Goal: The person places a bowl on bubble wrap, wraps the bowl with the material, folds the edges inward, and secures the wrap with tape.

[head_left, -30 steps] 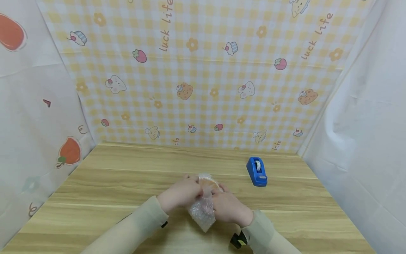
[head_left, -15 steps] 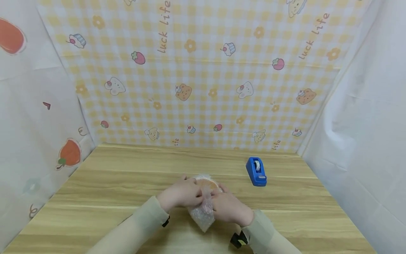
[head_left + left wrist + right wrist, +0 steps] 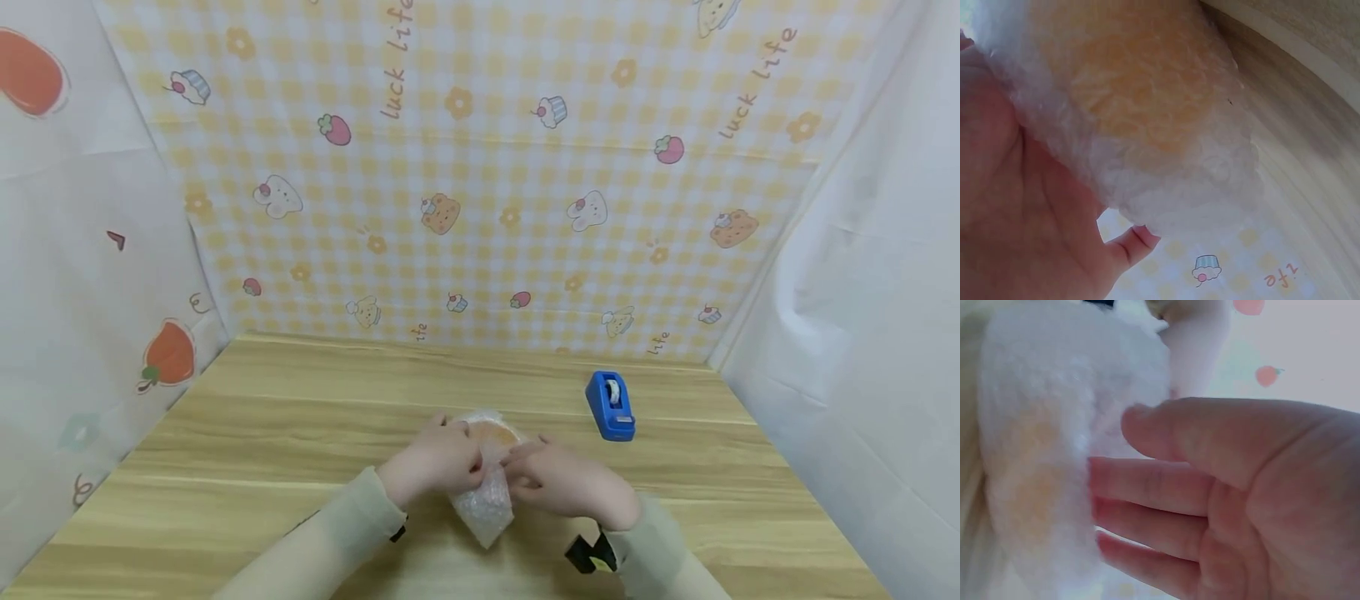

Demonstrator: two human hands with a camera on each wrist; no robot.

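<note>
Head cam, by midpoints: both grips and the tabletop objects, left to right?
Left grip → bubble-wrapped bundle → right grip → blue tape dispenser.

- Bubble wrap (image 3: pixel 486 512) blurs the orange item (image 3: pixel 1138 81) inside.
- In the left wrist view, it hides most left fingers (image 3: pixel 1127 250).
- The head view's edge cuts both sleeves (image 3: pixel 330 537).

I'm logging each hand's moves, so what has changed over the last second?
The right hand has shifted to the person's right, its fingertips still at the side of the bubble-wrapped bundle. Whether it let go of anything is hard to tell. The left hand still holds the bundle, and the blue tape dispenser stays put.
</note>
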